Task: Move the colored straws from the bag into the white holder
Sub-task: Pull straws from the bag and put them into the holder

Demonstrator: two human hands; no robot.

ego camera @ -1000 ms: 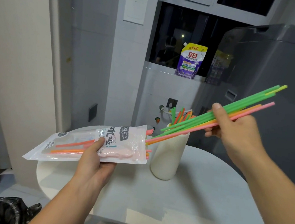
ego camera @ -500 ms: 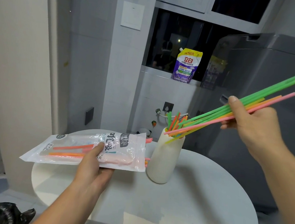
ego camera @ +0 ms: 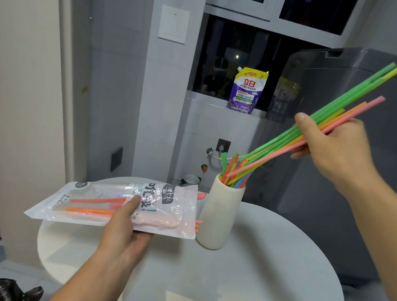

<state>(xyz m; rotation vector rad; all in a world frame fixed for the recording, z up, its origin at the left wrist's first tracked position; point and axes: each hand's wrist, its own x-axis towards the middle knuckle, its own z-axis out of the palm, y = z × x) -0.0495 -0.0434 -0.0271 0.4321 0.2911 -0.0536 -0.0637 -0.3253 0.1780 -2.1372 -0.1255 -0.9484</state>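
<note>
Right hand (ego camera: pixel 334 152) grip closed on bundle of long thin colored plastic straws (ego camera: pixel 321 123), lower tips at mouth of white tapered holder (ego camera: pixel 219 215). Left hand (ego camera: pixel 125 226) grip closed on clear printed plastic bag (ego camera: pixel 101 203), few straws inside. Risk: slanted bundle pushes narrow holder over on round white desk (ego camera: pixel 265 271); loose tips miss mouth.

Your right hand (ego camera: pixel 337 152) pinches a bundle of green, yellow, orange and pink straws (ego camera: pixel 326 121), tilted, lower ends at the mouth of the white holder (ego camera: pixel 219 215) among shorter straws already inside. Your left hand (ego camera: pixel 125 226) holds the plastic bag (ego camera: pixel 101 203) roughly flat above the worktop (ego camera: pixel 251 282), thumb on top; orange and pink straws show inside, some tips poking out the open end just beside the holder. Purple pouch (ego camera: pixel 247 91) on the window ledge behind.
</note>
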